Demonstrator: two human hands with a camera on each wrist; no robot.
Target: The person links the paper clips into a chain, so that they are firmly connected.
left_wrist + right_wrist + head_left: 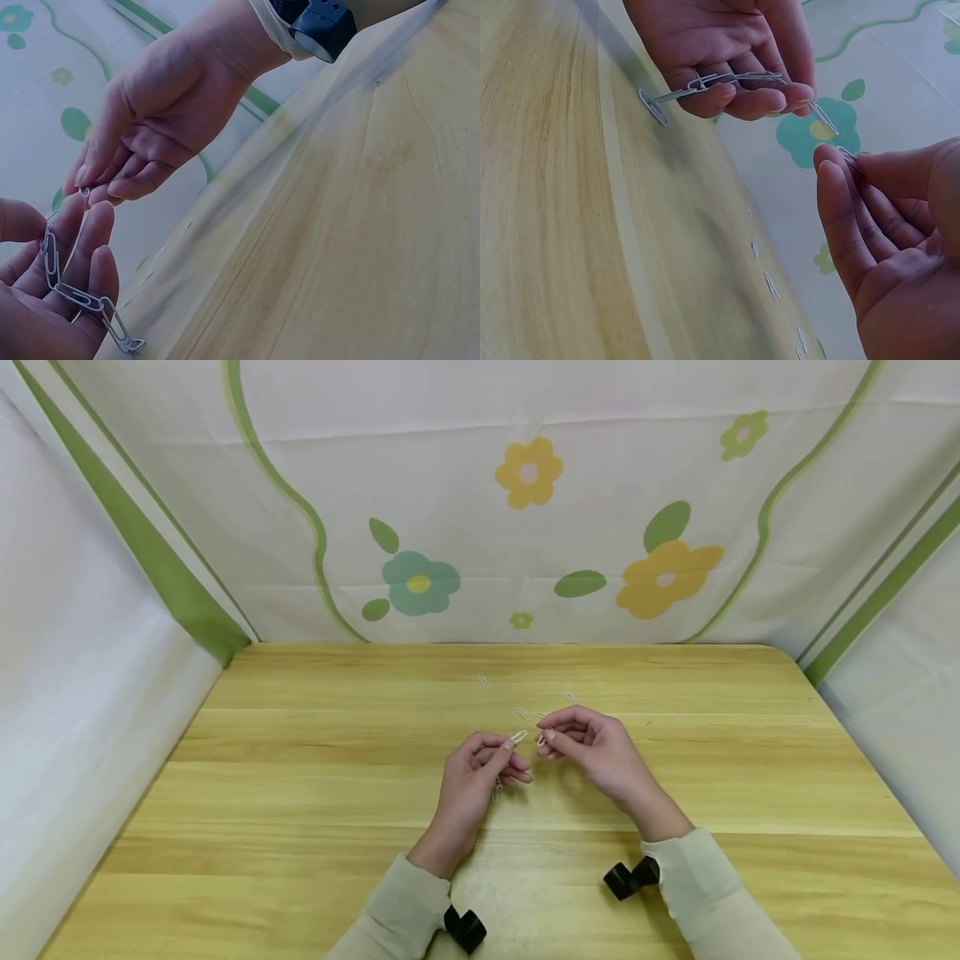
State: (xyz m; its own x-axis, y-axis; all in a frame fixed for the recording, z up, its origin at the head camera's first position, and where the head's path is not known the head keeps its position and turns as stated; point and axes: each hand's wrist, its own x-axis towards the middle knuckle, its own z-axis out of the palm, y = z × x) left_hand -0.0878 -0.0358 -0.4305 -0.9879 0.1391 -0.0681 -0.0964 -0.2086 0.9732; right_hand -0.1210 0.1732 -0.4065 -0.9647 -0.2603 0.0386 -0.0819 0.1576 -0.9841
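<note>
My left hand [472, 781] pinches the end link of a chain of white paper clips [79, 297] between thumb and forefinger. That end clip [825, 118] sticks out past the fingertips. The rest of the chain runs over the curled fingers and its tail hangs below them. Facing it, my right hand [596, 752] pinches a single paper clip [848, 159] between thumb and fingertips, much of it covered. In the right wrist view, the two clips point at each other with a small gap between them.
Several loose paper clips [771, 285] lie on the wooden table [300, 827] beyond the hands, one of them [482, 679] farther back. A flowered white cloth [465, 510] hangs behind the table's far edge. Black wrist cameras [632, 878] sit by both sleeve cuffs.
</note>
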